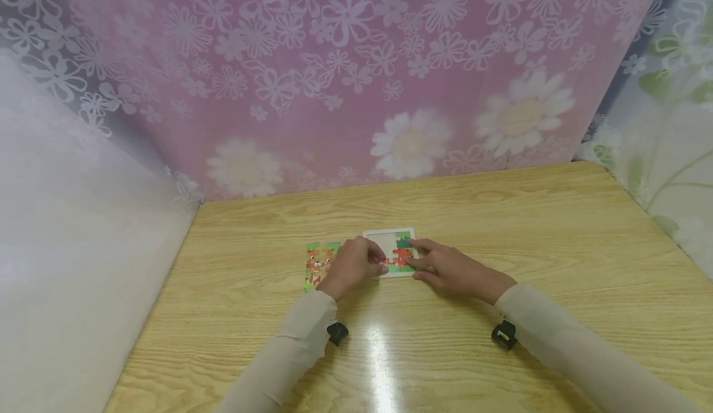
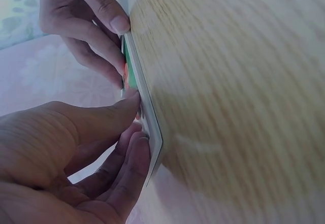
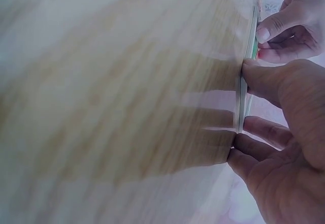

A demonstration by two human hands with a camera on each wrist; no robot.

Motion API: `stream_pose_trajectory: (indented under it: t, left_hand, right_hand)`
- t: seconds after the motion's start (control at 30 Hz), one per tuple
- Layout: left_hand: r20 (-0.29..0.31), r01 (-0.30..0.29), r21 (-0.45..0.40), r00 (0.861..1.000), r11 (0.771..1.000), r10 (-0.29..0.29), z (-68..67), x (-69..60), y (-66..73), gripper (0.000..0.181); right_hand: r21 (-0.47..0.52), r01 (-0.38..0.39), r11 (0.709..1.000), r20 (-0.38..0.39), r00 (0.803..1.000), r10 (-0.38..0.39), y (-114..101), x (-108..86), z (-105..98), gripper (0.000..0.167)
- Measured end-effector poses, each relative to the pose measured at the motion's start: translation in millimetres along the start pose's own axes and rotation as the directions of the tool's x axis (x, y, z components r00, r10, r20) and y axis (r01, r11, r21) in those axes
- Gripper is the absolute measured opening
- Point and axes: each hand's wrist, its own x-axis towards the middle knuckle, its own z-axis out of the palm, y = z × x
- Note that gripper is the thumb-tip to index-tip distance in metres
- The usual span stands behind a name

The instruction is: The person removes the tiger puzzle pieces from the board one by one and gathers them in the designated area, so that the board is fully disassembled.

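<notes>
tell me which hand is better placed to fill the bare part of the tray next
Probably the left hand: it is nearer the bare left part of the white tray, and the tiger pieces lie just beside it. The right hand touches the tray's right edge, farther from them.

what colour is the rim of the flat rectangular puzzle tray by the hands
The flat rectangular puzzle tray's rim is white, best seen in the head view.

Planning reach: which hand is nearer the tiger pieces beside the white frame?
Left. The left hand is beside the tiger pieces, partly hiding them; the right hand is farther, at the right edge of the white frame.
</notes>
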Motion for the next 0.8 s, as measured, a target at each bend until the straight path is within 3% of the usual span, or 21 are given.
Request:
stream_pose_trajectory:
  t: [0.4, 0.8]
  left_hand:
    - [-0.058, -0.025, -0.071, 0.998, 0.997, 0.021, 0.0, -1.5, -1.4, 0.004]
    - [-0.069, -0.034, -0.085, 0.997, 0.996, 0.028, 0.6, -1.9, -1.5, 0.009]
  right_hand:
    - [-0.024, 0.000, 1.000, 0.002, 1.000, 0.000, -1.0, 0.0, -0.6, 0.035]
    - [-0.016, -0.016, 1.000, 0.011, 1.000, 0.016, 0.0, 0.0, -0.3, 0.036]
